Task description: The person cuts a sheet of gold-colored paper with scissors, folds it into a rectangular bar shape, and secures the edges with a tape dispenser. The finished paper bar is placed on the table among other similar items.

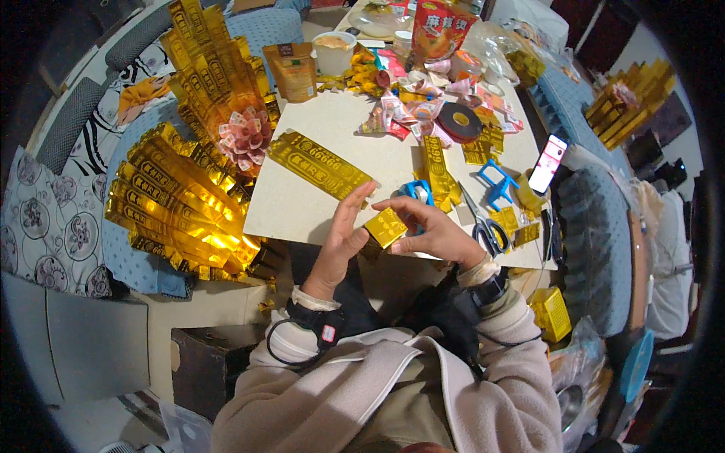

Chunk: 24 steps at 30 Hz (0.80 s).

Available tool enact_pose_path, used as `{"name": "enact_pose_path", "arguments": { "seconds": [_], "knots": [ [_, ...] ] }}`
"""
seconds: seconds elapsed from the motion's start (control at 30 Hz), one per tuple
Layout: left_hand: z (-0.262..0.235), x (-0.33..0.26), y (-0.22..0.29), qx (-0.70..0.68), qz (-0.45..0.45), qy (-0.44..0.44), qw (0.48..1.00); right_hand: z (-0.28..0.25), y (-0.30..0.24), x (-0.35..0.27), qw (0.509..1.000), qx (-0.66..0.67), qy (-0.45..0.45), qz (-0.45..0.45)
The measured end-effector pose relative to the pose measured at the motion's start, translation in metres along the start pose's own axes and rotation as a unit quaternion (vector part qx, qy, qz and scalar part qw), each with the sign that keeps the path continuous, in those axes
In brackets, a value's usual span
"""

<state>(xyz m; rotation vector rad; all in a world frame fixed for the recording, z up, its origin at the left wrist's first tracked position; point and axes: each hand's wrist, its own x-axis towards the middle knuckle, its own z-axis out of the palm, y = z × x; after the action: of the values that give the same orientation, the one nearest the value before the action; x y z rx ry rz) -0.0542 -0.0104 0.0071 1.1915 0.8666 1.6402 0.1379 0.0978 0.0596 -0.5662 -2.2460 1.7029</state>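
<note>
A small folded gold foil-paper piece (386, 229) is between my hands at the near edge of the table. My right hand (436, 232) grips it with the thumb below and the fingers above. At its left side, my left hand (343, 240) has its fingers stretched out and apart; whether its thumb touches the gold paper I cannot tell. Just beyond my hands lies a flat gold foil strip (320, 166) with embossed patterns. A blue tape dispenser (418, 193) is partly hidden behind my right fingers. Black-handled scissors (491, 234) lie to the right of that hand.
On the white table (279, 204) are another blue dispenser (498, 185), a black tape roll (460, 122), crumpled pink papers (408, 109), a propped phone (547, 164), a pouch (291, 72) and a white tub (333, 53). Fanned gold foil bundles (185, 200) stand at the left.
</note>
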Motion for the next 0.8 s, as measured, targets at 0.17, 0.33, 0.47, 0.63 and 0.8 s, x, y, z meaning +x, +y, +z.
{"name": "enact_pose_path", "arguments": {
  "seconds": [0.17, 0.33, 0.47, 0.63, 0.8],
  "knots": [
    [-0.001, -0.004, 0.008, 0.059, 0.026, 0.044, 0.997, 0.024, 0.003, -0.005, 0.991, -0.056, 0.121, -0.014],
    [0.002, -0.006, 0.023, 0.285, 0.12, 0.032, 0.951, 0.046, 0.005, -0.001, 0.973, -0.093, 0.206, -0.05],
    [0.004, 0.002, 0.032, 0.387, 0.134, 0.016, 0.912, 0.054, 0.007, 0.005, 0.95, -0.146, 0.255, -0.102],
    [0.006, 0.007, 0.034, 0.41, 0.139, 0.01, 0.901, 0.059, 0.009, 0.006, 0.949, -0.127, 0.27, -0.1],
    [0.01, 0.007, 0.029, 0.38, 0.125, 0.021, 0.916, 0.061, 0.014, 0.005, 0.943, -0.135, 0.286, -0.104]
  ]
}}
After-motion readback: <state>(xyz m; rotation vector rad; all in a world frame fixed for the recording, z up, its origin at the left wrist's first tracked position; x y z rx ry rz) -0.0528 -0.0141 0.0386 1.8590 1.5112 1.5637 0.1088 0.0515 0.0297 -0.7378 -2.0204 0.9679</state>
